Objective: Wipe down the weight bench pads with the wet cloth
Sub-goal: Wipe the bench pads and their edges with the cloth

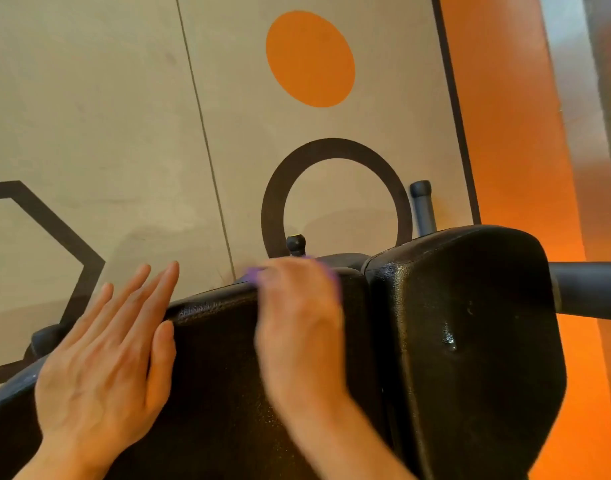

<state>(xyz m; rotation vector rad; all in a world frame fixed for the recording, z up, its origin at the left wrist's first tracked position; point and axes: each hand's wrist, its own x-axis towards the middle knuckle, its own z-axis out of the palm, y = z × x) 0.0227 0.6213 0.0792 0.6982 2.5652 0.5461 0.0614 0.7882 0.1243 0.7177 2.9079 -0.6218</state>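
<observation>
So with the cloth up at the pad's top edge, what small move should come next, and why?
Probably sweep the right hand and purple cloth leftward along the top edge of the near pad, toward the flat left hand. That stretch lies beside the cloth; the side pad already glistens with droplets.

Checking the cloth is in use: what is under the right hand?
Purple cloth peeks out around the blurred right hand, which presses it on the top edge of the black pad. Most of the cloth is covered by the hand. The left hand lies flat, fingers straight.
</observation>
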